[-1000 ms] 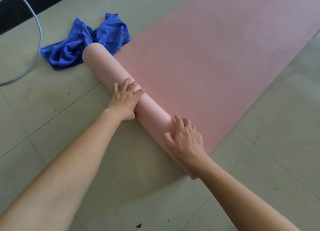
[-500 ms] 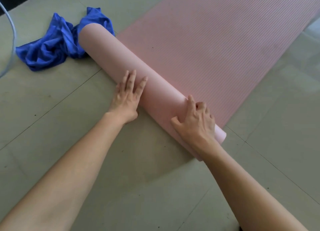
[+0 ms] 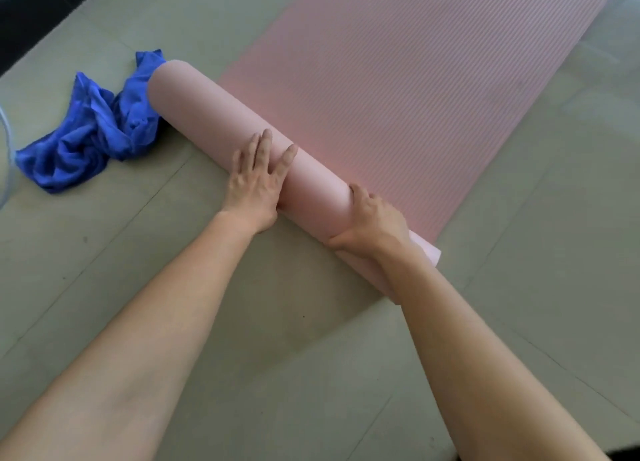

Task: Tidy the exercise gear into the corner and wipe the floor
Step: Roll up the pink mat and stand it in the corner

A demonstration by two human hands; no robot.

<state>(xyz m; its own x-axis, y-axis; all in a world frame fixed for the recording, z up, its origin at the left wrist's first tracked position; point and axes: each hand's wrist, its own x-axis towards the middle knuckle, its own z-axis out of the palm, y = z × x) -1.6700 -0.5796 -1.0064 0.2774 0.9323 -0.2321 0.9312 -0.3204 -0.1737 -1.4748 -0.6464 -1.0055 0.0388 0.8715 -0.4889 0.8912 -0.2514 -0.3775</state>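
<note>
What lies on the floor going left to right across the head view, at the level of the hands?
Blue cloth → left hand flat on the rolled part of the pink mat → right hand curled over the roll near its end → bare floor tiles.

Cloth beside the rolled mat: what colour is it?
Blue cloth, head view.
</note>
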